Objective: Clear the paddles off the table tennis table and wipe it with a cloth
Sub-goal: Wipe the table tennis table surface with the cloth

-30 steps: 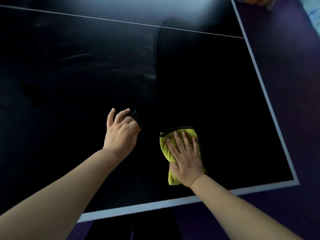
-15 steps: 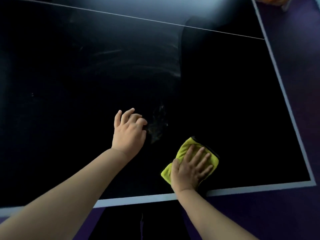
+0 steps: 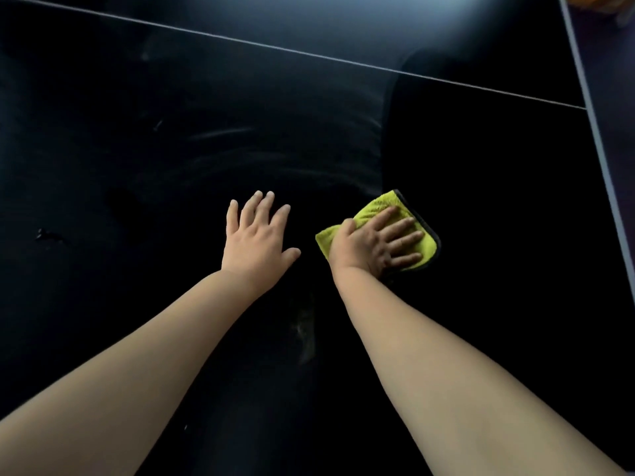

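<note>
The dark table tennis table [image 3: 144, 159] fills the view, with a thin white centre line running across its far part. A folded yellow cloth [image 3: 372, 209] with a dark hem lies on the table right of centre. My right hand [image 3: 376, 240] lies flat on the cloth with straight, spread fingers pressing it down. My left hand [image 3: 256, 237] rests flat on the bare table a little to the left of the cloth, fingers straight. No paddles are in view.
The table's white right edge line [image 3: 599, 149] runs down the right side, with purple floor [image 3: 615, 70] beyond it. Faint wipe streaks [image 3: 220, 134] mark the table ahead of my hands. A small wet smear [image 3: 48, 235] sits at the left.
Both hands have moved farther onto the table, away from its near edge, which has left the view. My left hand's curled fingers have straightened flat. The cloth slid forward under my right hand.
</note>
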The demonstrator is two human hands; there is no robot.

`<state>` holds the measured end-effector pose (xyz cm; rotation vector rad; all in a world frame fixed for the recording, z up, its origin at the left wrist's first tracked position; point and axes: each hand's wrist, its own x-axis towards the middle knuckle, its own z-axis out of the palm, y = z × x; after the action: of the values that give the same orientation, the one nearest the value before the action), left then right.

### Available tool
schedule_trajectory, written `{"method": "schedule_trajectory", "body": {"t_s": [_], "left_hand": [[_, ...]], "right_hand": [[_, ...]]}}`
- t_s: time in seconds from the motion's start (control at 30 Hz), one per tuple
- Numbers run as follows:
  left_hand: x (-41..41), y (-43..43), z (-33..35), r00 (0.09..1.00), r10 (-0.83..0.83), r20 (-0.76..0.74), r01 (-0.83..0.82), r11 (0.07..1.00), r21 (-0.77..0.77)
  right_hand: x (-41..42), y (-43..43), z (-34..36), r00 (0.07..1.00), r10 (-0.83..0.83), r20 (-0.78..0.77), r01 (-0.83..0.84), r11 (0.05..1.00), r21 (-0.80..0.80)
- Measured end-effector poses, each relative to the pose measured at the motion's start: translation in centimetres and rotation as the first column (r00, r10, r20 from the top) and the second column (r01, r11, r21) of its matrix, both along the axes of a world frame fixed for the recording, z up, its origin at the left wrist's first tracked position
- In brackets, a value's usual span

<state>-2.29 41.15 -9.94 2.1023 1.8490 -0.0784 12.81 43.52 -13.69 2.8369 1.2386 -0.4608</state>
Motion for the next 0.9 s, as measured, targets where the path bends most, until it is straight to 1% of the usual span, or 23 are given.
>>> {"method": "schedule_trajectory", "body": {"t_s": [0.17,0.3,0.4,0.57,0.63,0.7,0.77,0.83,0.9], "left_hand": [[0.4,7.0,-0.3,0.998,-0.035,-0.06,0.031,0.997,-0.072],[0.1,11.3,-0.9,0.982,-0.165,-0.091,0.152,0.979,-0.136],[-0.5,12.7,-1.7,0.972,-0.229,-0.046,0.212,0.949,-0.234],[-0.7,13.4,-2.0,0.965,-0.257,-0.053,0.223,0.908,-0.355],[-0.7,13.7,-1.8,0.965,-0.257,-0.052,0.217,0.894,-0.392],[-0.6,13.8,-1.7,0.965,-0.257,-0.051,0.214,0.886,-0.412],[-0.6,13.8,-1.5,0.964,-0.26,-0.049,0.214,0.876,-0.431],[-0.5,13.9,-1.3,0.965,-0.257,-0.043,0.212,0.871,-0.443],[-0.5,13.9,-1.2,0.968,-0.247,-0.037,0.205,0.872,-0.445]], "right_hand": [[1.4,9.1,-0.1,1.0,0.005,0.014,-0.005,1.0,0.019],[2.5,15.5,-0.1,1.0,0.01,0.016,-0.011,0.999,0.038],[3.1,20.0,-0.3,0.999,0.035,0.017,-0.035,0.998,0.051],[3.6,26.5,-0.3,0.997,0.077,0.024,-0.078,0.995,0.069],[3.8,28.5,-0.2,0.993,0.119,0.026,-0.12,0.99,0.068],[3.9,30.3,-0.3,0.981,0.192,0.028,-0.193,0.978,0.077],[4.3,31.6,-0.3,0.946,0.32,0.041,-0.323,0.943,0.087],[4.9,32.5,-0.2,0.863,0.499,0.072,-0.504,0.861,0.066],[5.5,33.2,-0.1,0.741,0.664,0.102,-0.669,0.743,0.021]]}}
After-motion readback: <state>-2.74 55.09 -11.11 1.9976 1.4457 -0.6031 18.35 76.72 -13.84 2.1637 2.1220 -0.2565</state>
